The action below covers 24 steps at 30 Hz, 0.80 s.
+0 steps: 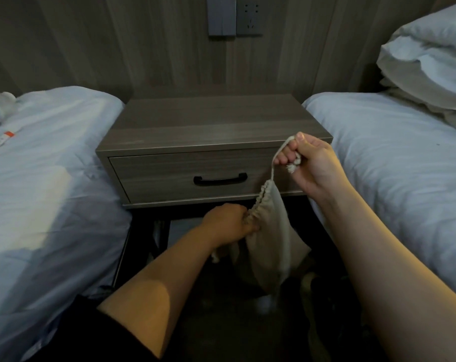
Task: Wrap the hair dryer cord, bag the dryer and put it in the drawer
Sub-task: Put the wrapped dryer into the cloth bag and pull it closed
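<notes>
A cream cloth drawstring bag (272,246) hangs low in front of the nightstand, its mouth gathered shut. My left hand (228,224) grips the gathered neck of the bag from the left. My right hand (310,163) is raised to the upper right and pinches the drawstring cord (276,159), which runs taut down to the bag's mouth. The hair dryer and its cord are hidden; the bag bulges at the bottom. The nightstand's drawer (185,176) is closed, with a black handle (220,178) in the middle of its front.
The grey wooden nightstand (208,121) stands between two beds with white sheets, the left bed (46,165) and the right bed (394,158). Pillows (430,61) are stacked at far right. A wall switch and socket (234,17) sit above. Small items lie at the left bed's far edge.
</notes>
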Tool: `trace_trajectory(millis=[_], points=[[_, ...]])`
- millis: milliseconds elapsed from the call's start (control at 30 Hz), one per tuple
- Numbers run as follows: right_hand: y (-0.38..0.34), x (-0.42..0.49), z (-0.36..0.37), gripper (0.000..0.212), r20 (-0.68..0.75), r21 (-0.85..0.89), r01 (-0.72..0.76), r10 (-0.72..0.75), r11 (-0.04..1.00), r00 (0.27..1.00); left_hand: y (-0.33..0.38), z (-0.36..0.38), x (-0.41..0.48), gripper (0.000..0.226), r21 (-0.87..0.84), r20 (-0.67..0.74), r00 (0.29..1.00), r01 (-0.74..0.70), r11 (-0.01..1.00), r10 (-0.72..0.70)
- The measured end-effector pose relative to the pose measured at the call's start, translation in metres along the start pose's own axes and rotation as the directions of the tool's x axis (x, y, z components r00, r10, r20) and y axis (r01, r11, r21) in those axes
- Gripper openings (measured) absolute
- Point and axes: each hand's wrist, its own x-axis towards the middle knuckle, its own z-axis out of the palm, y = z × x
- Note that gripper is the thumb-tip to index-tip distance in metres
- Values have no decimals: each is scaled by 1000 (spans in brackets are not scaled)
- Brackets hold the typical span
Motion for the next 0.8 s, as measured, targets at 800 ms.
trace_trajectory(millis=[800], points=[[24,-22,-4,33,53,-995,67,169,-79,984,-9,-44,-20,25,273,-306,934,-96,957,181]])
